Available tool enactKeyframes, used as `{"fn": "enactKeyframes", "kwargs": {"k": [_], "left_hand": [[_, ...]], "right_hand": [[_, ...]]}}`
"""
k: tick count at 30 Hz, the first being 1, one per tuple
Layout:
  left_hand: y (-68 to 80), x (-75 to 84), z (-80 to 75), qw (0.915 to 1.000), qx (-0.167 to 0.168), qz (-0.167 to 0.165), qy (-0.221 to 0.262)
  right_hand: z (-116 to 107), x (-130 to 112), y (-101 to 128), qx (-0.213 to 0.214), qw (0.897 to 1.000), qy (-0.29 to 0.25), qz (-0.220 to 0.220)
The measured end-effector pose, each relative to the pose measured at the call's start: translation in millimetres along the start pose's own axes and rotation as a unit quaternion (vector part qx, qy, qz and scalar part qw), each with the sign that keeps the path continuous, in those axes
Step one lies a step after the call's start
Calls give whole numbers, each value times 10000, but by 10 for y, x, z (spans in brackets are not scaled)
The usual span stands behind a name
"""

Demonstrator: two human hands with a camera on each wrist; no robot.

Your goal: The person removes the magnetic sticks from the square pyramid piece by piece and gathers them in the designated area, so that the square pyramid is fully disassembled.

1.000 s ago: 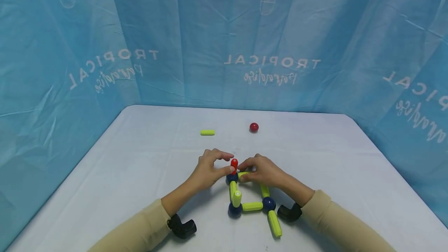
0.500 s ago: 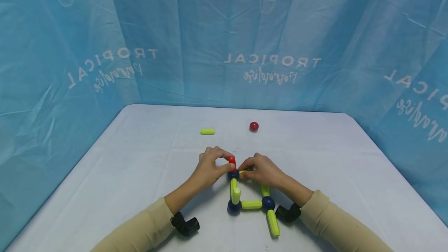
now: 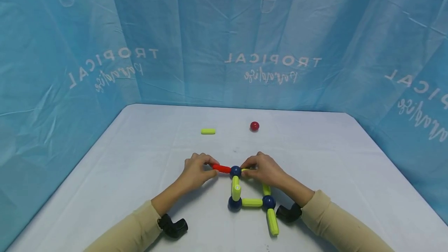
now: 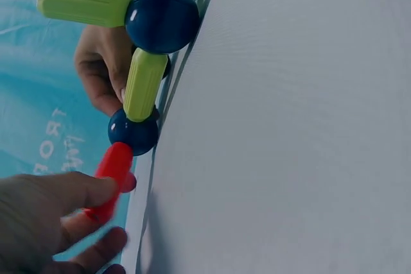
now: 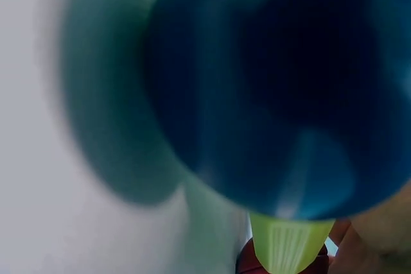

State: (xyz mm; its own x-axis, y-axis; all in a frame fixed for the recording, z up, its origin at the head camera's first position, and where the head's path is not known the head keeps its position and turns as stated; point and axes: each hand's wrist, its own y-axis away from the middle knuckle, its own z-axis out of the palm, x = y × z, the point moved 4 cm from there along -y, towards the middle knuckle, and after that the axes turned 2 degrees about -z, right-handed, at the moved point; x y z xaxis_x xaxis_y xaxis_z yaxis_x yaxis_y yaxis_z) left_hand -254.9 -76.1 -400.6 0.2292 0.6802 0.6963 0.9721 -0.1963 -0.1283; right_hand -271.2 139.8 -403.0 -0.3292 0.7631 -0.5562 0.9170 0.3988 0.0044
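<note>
Thumb and fingers of my left hand (image 3: 196, 172) pinch a red magnetic rod (image 4: 114, 171), which lies nearly level against the far-left dark blue ball (image 3: 235, 171). My right hand (image 3: 264, 169) pinches a yellow-green rod (image 3: 244, 170) on that ball's other side, covering most of it. Several yellow-green rods and blue balls make a square frame. One rod (image 3: 236, 192) stands up from the near-left ball (image 3: 235, 204); another (image 3: 272, 222) points toward me from the near-right ball (image 3: 268, 202). A blue ball (image 5: 270, 81) fills much of the right wrist view. The far-right corner is hidden behind my right hand.
On the white table (image 3: 157, 135), a loose yellow-green rod (image 3: 208, 131) and a dark red ball (image 3: 254, 126) lie beyond the frame. Blue printed curtains (image 3: 210, 81) hang around the back and sides. Black wrist mounts (image 3: 173, 226) sit close to the tabletop.
The red rod has swung from upright on the far-left ball to nearly level, pointing left. My left hand has moved left and slightly down with it. My right hand stays nearly still.
</note>
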Motion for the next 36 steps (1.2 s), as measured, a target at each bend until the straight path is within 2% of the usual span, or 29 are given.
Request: {"fn": "enactKeyframes", "kwargs": {"k": [5, 8, 13, 20, 31, 34, 36], "left_hand": [[-8, -51, 28, 9996, -98, -29, -255], [-11, -63, 31, 9998, -101, -31, -192], [-16, -59, 48, 9997, -192, 163, -76], [-30, -37, 74, 9994, -225, 249, 9], [-35, -60, 78, 9997, -167, 174, -13], [-42, -65, 57, 9994, -251, 197, -99], [-48, -100, 14, 9995, -261, 98, -137]], "right_hand": [[-12, -11, -14, -10, 9998, 15, -216], [-13, -52, -38, -62, 9990, -21, -437], [4, -122, -82, -219, 9977, -1, -649], [21, -191, -120, -279, 9955, 292, -856], [61, -209, -150, -358, 9965, 318, -691], [59, -212, -146, -315, 9966, 320, -686], [60, -211, -144, -302, 9968, 303, -681]]}}
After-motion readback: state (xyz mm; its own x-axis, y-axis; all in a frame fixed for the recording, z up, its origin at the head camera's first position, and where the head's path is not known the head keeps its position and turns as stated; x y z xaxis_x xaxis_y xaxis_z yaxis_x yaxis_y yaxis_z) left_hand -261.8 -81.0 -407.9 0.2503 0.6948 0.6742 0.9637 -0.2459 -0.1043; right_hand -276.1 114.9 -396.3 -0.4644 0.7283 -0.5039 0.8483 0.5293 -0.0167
